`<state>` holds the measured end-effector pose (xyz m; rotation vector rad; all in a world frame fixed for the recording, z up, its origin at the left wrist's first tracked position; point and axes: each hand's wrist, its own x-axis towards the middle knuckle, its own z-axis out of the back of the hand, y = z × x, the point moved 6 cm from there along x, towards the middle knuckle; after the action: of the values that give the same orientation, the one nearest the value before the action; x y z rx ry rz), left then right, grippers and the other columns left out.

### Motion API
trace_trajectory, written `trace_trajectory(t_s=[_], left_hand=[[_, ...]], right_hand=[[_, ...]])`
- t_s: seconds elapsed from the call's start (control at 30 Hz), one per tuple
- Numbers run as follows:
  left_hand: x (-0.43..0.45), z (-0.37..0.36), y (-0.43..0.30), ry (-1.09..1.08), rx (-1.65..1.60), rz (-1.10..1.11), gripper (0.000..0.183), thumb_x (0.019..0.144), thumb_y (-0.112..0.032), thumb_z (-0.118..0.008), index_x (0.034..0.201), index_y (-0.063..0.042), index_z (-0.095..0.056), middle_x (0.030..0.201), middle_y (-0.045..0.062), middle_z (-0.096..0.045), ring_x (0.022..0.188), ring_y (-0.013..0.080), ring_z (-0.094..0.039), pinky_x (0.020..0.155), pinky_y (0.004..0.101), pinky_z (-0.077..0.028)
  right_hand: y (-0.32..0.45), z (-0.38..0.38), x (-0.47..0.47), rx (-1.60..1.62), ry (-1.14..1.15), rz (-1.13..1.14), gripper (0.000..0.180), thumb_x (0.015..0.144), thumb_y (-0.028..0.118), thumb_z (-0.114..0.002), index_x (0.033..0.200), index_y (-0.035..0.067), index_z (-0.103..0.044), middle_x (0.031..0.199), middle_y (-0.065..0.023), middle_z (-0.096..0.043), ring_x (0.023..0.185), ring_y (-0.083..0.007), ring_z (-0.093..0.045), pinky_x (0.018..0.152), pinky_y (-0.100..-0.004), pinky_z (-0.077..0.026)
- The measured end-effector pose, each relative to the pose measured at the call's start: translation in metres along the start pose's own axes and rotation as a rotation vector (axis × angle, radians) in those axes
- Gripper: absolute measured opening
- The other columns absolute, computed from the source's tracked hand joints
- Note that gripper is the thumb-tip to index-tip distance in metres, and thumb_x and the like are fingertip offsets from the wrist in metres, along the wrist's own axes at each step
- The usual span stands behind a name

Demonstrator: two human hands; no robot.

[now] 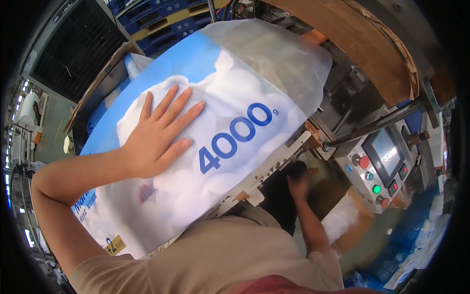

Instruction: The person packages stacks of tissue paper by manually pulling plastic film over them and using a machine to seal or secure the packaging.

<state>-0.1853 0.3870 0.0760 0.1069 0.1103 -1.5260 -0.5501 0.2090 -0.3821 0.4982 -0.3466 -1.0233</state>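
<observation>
A large printed plastic packaging bag (257,161), blue with white clouds, lies spread over a machine table before me. My left hand (158,132) rests flat on it with the fingers apart. The bag bears large blue numerals and other writing, and its far right end is bare, translucent grey film (279,55). Below the table's near edge, beside my dark-clad leg, is my right hand (299,185). It is blurred, and whether its fingers hold anything is hidden.
To the right stands a control box (361,176) with a screen and several buttons, one lit green. A metal rod (374,125) runs above it. A brown panel (352,44) arches over the back. Left are an open carton (99,84) and a dark grille (79,60); blue pallets (161,22) stand behind.
</observation>
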Motion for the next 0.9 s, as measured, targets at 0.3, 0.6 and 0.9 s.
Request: trace_trajectory(t_s=[0.3, 0.6, 0.9], left_hand=[[0.004, 0.000, 0.003, -0.007, -0.035, 0.039, 0.064, 0.097, -0.044, -0.031, 0.154, -0.015, -0.022, 0.162, 0.013, -0.011, 0.149, 0.0362, -0.004, 0.115, 0.0605, 0.003], [0.008, 0.008, 0.000, -0.075, -0.067, 0.080, 0.071, 0.092, -0.040, -0.047, 0.152, -0.009, -0.027, 0.158, 0.023, -0.019, 0.147, 0.0410, -0.011, 0.114, 0.0621, -0.001], [0.013, 0.010, -0.007, -0.076, -0.104, 0.106, 0.071, 0.092, -0.039, -0.044, 0.149, 0.000, -0.029, 0.158, 0.023, -0.020, 0.147, 0.0414, -0.010, 0.115, 0.0583, 0.002]], right_hand=[[-0.003, -0.018, 0.004, -0.188, -0.082, 0.159, 0.070, 0.080, 0.032, -0.073, 0.136, -0.001, -0.045, 0.140, -0.0228, -0.046, 0.131, -0.0407, -0.041, 0.113, -0.0471, -0.029], [0.030, 0.018, 0.009, 0.092, -0.106, 0.004, 0.065, 0.080, 0.020, -0.072, 0.134, -0.003, -0.044, 0.131, -0.0271, -0.050, 0.119, -0.0435, -0.051, 0.100, -0.0464, -0.042], [0.027, 0.023, 0.001, -0.267, -0.217, -0.022, 0.057, 0.077, 0.031, -0.075, 0.118, -0.005, -0.056, 0.129, -0.0310, -0.046, 0.121, -0.0471, -0.044, 0.102, -0.0542, -0.037]])
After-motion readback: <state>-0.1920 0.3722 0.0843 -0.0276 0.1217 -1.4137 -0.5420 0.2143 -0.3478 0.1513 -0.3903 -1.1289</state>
